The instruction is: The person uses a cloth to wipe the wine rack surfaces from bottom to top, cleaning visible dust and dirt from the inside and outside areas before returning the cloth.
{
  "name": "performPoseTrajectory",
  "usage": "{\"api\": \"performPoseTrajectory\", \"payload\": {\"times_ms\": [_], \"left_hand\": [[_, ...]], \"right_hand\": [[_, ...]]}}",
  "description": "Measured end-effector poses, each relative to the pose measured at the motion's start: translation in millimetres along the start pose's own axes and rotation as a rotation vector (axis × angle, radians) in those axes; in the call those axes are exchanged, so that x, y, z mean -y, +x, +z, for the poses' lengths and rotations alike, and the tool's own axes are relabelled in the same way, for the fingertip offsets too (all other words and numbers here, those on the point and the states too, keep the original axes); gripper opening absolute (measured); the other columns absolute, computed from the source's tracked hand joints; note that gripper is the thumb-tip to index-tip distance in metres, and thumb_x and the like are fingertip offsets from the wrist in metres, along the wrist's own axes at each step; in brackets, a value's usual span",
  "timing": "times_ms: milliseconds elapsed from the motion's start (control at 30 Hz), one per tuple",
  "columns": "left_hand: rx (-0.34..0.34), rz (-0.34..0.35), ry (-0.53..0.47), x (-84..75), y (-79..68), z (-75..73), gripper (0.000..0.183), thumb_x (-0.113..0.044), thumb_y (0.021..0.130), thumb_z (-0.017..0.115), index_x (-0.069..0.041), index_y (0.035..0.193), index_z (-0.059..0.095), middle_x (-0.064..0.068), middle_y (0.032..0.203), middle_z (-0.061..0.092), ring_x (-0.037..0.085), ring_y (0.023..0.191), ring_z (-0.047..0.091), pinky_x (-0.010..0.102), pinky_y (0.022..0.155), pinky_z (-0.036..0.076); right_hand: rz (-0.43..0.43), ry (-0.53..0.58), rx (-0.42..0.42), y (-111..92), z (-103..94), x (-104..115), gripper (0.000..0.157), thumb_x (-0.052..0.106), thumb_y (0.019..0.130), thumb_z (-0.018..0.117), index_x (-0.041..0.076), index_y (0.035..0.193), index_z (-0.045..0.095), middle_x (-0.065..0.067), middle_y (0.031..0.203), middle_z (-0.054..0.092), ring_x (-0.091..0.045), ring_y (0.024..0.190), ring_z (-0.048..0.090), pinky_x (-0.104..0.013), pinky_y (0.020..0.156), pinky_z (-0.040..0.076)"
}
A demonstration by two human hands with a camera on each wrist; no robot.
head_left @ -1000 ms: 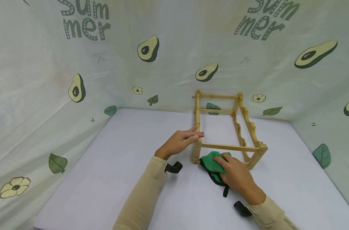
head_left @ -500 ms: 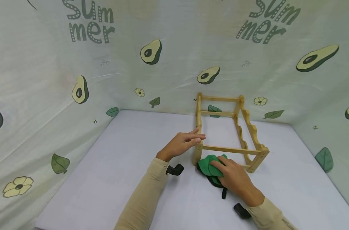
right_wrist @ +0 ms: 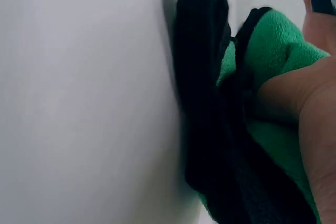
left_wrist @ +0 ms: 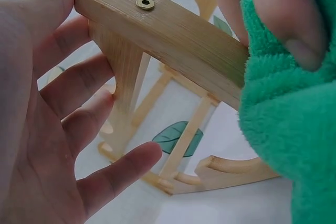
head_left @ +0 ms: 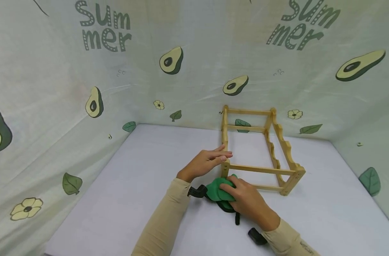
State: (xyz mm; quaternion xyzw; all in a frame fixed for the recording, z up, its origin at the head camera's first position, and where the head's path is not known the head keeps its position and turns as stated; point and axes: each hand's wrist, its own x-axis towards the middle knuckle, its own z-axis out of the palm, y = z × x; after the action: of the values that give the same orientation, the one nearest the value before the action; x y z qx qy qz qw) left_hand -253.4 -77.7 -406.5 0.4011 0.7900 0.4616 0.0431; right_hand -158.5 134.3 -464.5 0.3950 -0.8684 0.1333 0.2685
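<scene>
My left hand lies against the near left corner of a wooden rack, its fingers fairly straight and spread. In the left wrist view, those fingers touch the end post, just below two brass bolts. My right hand grips a bunched green plush cloth with black edging and a loop. The cloth is on the white table in front of the rack's left foot, close to my left wrist. Its black side shows in the right wrist view, where most of my fingers are hidden.
The rack has scalloped rails and stands toward the back right of the white table. Behind and beside it hangs a pale sheet printed with avocados and leaves. Black wrist mounts stick out from my sleeves.
My right hand has slid the green cloth leftward, from the front middle of the rack to its left foot. My left hand keeps its place on the rack. The head view has shifted slightly.
</scene>
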Motion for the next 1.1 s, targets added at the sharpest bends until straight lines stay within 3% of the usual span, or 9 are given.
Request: {"api": "performPoseTrajectory", "payload": {"times_ms": [233, 467, 667, 867, 1100], "left_hand": [[0.002, -0.018, -0.003, 0.1, -1.5, 1.8, 0.04, -0.042, 0.106, 0.047, -0.024, 0.139, 0.063, -0.01, 0.156, 0.037, 0.003, 0.143, 0.031, 0.038, 0.11, 0.039], [0.007, -0.005, 0.01, 1.8, 0.6, 1.3, 0.04, -0.042, 0.107, 0.046, -0.025, 0.14, 0.062, -0.012, 0.154, 0.04, 0.003, 0.145, 0.029, 0.037, 0.11, 0.039], [0.001, 0.004, 0.009, 2.2, 0.6, 1.6, 0.039, -0.038, 0.107, 0.048, -0.022, 0.139, 0.062, -0.014, 0.15, 0.045, 0.004, 0.145, 0.029, 0.038, 0.112, 0.036], [-0.004, 0.035, 0.002, 5.1, 1.9, 3.8, 0.038, -0.035, 0.108, 0.044, -0.02, 0.138, 0.063, -0.014, 0.146, 0.051, 0.007, 0.146, 0.029, 0.036, 0.113, 0.035], [-0.023, 0.043, -0.019, 4.9, 2.4, 2.5, 0.035, -0.031, 0.109, 0.045, -0.02, 0.134, 0.066, -0.012, 0.143, 0.055, 0.008, 0.146, 0.03, 0.035, 0.113, 0.034]], "right_hand": [[0.088, -0.007, -0.114, 3, -0.5, 8, 0.048, 0.002, 0.067, 0.083, 0.012, 0.113, 0.07, -0.014, 0.107, 0.059, -0.027, 0.081, 0.067, -0.041, 0.07, 0.059], [0.157, -0.047, -0.263, 8, -8.7, 14, 0.057, -0.001, 0.062, 0.085, 0.007, 0.116, 0.07, -0.022, 0.104, 0.059, -0.036, 0.08, 0.069, -0.048, 0.066, 0.059], [0.201, -0.064, -0.347, 11, -14.5, 18, 0.05, 0.004, 0.069, 0.08, 0.007, 0.117, 0.069, -0.024, 0.102, 0.059, -0.038, 0.08, 0.068, -0.05, 0.068, 0.059], [0.25, -0.061, -0.467, 12, -23.5, 16, 0.044, 0.002, 0.069, 0.077, 0.004, 0.112, 0.07, -0.025, 0.1, 0.059, -0.038, 0.076, 0.067, -0.051, 0.063, 0.058], [0.339, -0.09, -0.516, 1, -37.0, 5, 0.046, 0.002, 0.068, 0.077, 0.003, 0.113, 0.071, -0.028, 0.101, 0.059, -0.042, 0.074, 0.065, -0.056, 0.063, 0.057]]}}
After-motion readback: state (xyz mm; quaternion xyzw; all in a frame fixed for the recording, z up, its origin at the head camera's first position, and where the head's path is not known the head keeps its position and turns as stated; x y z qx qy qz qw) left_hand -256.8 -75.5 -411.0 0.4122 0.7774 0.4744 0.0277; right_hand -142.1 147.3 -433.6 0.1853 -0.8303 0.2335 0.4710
